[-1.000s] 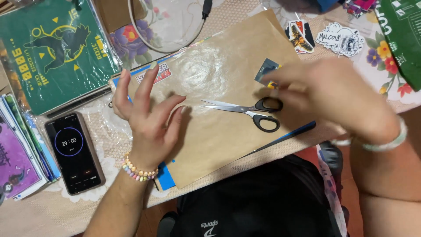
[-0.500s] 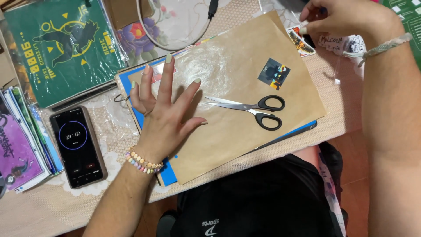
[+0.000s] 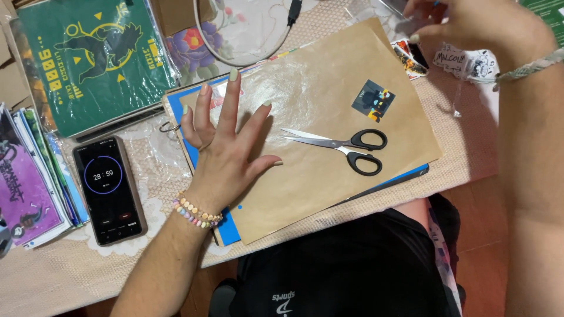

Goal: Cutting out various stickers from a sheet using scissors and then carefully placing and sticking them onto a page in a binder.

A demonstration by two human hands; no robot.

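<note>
Our left hand [image 3: 226,155] lay flat, fingers spread and holding nothing, pinning the brown sheet [image 3: 329,117] over the blue binder [image 3: 232,226]. Our right hand [image 3: 470,23] reached to the stickers [image 3: 464,58] at the table's far edge; we could not tell what its fingers held. One sticker [image 3: 373,100] already sat on the sheet above the closed scissors [image 3: 346,147]. Steady pressure, we judged, would keep the sheet from sliding. Open room remained between palm and scissors; the phone [image 3: 110,189] lay well left.
</note>
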